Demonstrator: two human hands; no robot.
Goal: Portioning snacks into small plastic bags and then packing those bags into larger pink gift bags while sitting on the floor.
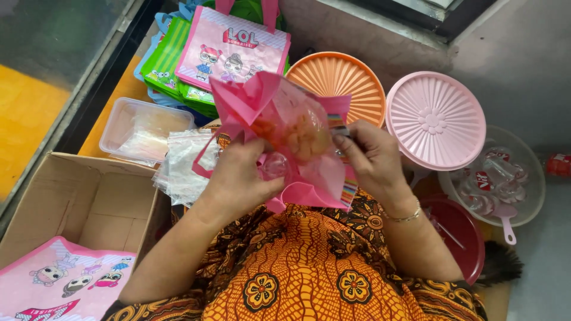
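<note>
My left hand (238, 175) grips the left side of a pink fabric goodie bag (309, 193) held over my lap. My right hand (372, 157) holds the bag's right edge, fingers pinched at its rim. A clear plastic packet of orange snacks (294, 128) sticks out of the bag's mouth between both hands. A small clear cup (275, 165) shows just below the packet, by my left thumb.
A cardboard box (89, 202) at left holds a pink cartoon bag (59, 285). Stacked pink and green bags (202, 59) lie ahead, beside a clear container (143, 128) and plastic packets (181, 166). Orange lid (351, 77), pink lid (437, 119), clear bowl of cups (523, 178), red bowl (461, 238) at right.
</note>
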